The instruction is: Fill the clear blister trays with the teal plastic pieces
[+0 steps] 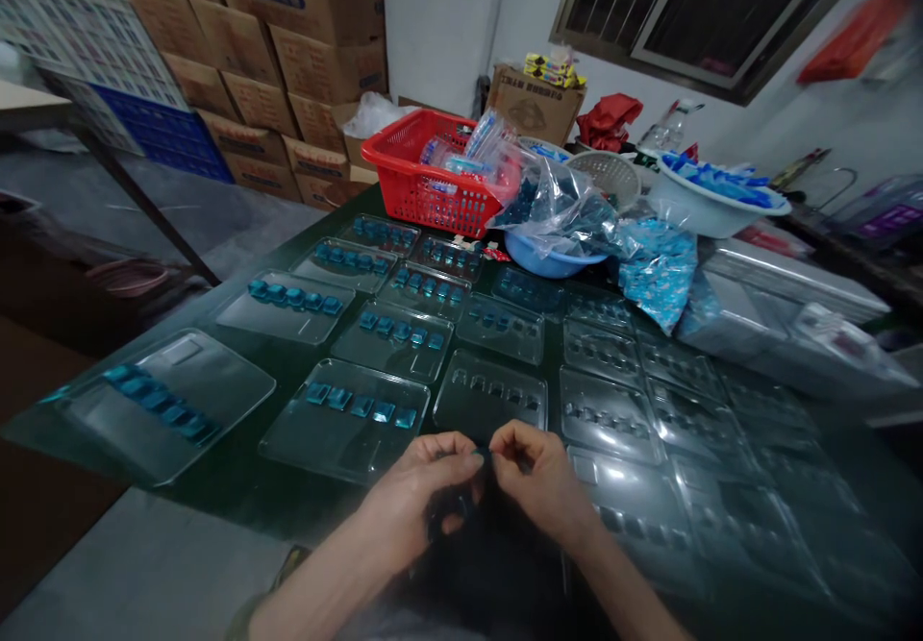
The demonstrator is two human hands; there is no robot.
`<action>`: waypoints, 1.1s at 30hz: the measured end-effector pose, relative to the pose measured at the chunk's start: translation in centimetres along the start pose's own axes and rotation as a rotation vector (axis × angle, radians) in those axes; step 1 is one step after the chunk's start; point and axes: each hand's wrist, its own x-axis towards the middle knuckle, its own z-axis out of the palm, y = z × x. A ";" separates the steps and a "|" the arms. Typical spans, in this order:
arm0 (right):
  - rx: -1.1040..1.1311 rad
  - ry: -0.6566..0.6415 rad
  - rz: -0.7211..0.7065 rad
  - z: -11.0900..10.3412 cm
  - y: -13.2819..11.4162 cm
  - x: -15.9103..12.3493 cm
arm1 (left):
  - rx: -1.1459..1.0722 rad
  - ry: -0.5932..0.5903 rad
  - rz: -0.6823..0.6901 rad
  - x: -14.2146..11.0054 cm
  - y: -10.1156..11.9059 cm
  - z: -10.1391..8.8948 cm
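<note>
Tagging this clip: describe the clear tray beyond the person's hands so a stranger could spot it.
On the dark table, find the rows of clear blister trays. This tray sits just beyond the left hand and right hand, pockets empty, while its left neighbour holds five blue pieces.

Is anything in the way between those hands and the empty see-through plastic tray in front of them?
No, nothing visible blocks them. The left hand and right hand sit right at the near edge of the empty clear plastic blister tray, above the dark glossy tabletop.
</note>
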 end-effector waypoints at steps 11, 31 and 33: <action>0.255 0.031 0.071 0.1 -0.3 -0.8 | 0.021 0.004 0.023 -0.4 0.4 0.5; -0.061 0.115 -0.251 0.2 -0.6 -1.2 | 0.017 0.040 0.024 -0.2 0.0 0.4; -0.041 0.140 -0.225 0.3 -0.5 -1.1 | 0.012 0.020 0.028 -0.2 -0.1 0.5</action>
